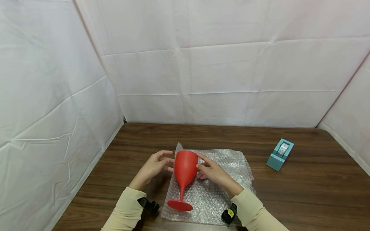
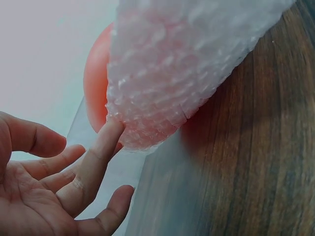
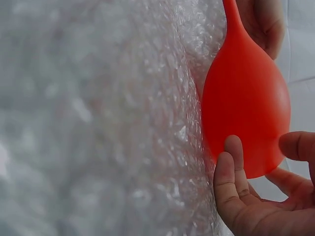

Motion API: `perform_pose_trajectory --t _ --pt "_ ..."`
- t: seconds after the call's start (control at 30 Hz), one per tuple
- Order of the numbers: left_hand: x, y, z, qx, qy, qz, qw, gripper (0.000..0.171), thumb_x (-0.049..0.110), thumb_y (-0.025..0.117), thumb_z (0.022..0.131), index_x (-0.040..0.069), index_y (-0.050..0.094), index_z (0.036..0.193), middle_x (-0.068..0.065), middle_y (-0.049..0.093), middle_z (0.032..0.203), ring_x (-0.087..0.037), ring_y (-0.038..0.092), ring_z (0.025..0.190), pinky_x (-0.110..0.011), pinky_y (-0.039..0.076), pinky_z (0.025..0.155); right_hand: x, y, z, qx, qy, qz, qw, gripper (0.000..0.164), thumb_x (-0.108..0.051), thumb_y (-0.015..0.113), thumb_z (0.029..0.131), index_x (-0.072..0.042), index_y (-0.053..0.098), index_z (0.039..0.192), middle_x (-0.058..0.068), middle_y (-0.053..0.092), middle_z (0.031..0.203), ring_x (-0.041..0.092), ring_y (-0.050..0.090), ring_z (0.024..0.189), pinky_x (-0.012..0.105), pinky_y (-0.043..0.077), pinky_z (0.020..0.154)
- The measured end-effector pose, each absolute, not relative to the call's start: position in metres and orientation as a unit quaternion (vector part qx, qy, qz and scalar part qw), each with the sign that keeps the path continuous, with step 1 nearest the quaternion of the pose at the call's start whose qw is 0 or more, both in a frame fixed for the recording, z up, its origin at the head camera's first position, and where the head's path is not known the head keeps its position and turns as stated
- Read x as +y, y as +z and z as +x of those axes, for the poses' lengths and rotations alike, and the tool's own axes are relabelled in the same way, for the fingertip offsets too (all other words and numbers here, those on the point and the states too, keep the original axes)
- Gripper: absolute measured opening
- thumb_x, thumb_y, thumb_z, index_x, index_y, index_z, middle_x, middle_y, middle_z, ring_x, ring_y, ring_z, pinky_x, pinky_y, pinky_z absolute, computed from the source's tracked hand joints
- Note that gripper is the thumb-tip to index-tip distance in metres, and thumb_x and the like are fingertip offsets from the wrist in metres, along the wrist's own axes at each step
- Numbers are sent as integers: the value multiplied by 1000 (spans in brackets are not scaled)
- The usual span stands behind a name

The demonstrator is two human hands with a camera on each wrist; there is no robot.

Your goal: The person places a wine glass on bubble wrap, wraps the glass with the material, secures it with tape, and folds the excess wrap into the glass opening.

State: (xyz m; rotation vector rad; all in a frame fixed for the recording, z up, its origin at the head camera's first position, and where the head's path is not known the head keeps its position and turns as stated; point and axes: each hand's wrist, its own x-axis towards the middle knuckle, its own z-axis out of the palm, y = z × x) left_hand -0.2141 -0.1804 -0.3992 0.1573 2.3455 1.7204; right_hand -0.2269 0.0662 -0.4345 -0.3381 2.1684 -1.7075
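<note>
A red plastic goblet (image 1: 185, 166) lies on a sheet of bubble wrap (image 1: 228, 189), its rim pointing away and its round foot (image 1: 180, 205) toward the person. My right hand (image 1: 212, 171) is at the right side of the bowl, fingers and thumb bent about it close to the rim (image 3: 261, 172). To the left of the bowl is my left hand (image 1: 154, 166), with its fingers spread and loosely bent. In the left wrist view, one fingertip (image 2: 113, 129) meets the edge of the bubble wrap (image 2: 162, 88), which stands up against the goblet and hides part of it.
A teal tape dispenser (image 1: 280, 154) with a roll of clear tape stands on the right side of the dark wooden table (image 1: 306, 186). White cloth (image 1: 216, 70) hangs behind the table and along both sides.
</note>
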Motion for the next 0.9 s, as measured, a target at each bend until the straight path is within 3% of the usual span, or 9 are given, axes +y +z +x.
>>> perform_pose_trajectory --t 0.2,0.57,0.9 --pt "-180 -397 -212 790 599 65 116 40 4 41 101 -7 40 139 -28 60 124 -34 70 91 -49 46 99 69 -433 -227 770 -598 -124 184 63 -32 55 97 -9 31 150 18 63 108 21 68 80 36 56 77" --pt "-175 -398 -211 766 626 100 110 38 1 39 101 -11 38 137 -34 56 125 -43 66 96 -48 49 95 73 -432 -227 782 -584 -115 184 67 -36 56 96 -6 30 150 19 62 113 19 67 79 35 56 75" --pt "-171 -401 -210 763 630 110 95 37 -1 43 99 -11 40 135 -33 55 127 -39 68 93 -46 50 94 78 -433 -227 768 -593 -129 204 68 -36 53 98 -5 23 152 18 64 110 18 66 78 34 56 77"
